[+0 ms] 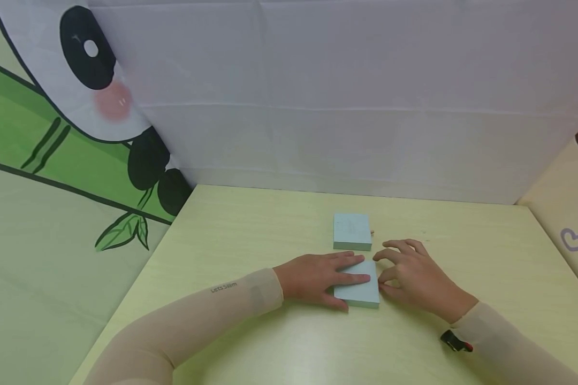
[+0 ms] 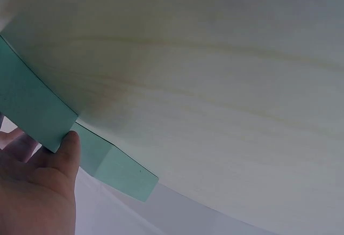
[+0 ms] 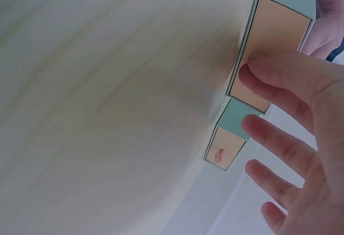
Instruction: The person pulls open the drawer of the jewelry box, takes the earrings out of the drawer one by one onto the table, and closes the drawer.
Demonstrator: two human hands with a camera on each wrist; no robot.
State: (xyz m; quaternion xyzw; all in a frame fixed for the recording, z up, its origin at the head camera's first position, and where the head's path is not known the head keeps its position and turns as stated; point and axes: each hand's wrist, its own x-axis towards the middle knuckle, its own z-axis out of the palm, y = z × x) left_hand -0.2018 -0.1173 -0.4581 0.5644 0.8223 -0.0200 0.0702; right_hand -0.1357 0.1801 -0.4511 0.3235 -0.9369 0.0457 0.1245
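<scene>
The near pale blue-green box (image 1: 358, 295) lies flat on the table with my left hand (image 1: 313, 278) resting across its top. Its fingers are spread and straight; the thumb (image 2: 67, 149) lies at the box's edge in the left wrist view. At the box's right end, the thumb and index finger of my right hand (image 1: 411, 275) meet on the tan drawer front (image 3: 274, 30). They pinch at the middle of it, hiding the pull there. The other right fingers (image 3: 279, 138) are spread apart.
A second matching box (image 1: 351, 230) sits just beyond the near one. Its drawer front carries a small leaf-shaped pull (image 3: 219, 156) facing right. Behind the pale wooden table (image 1: 250, 230) hangs a white cloth (image 1: 318, 107), with a printed cloth (image 1: 38, 240) on the left.
</scene>
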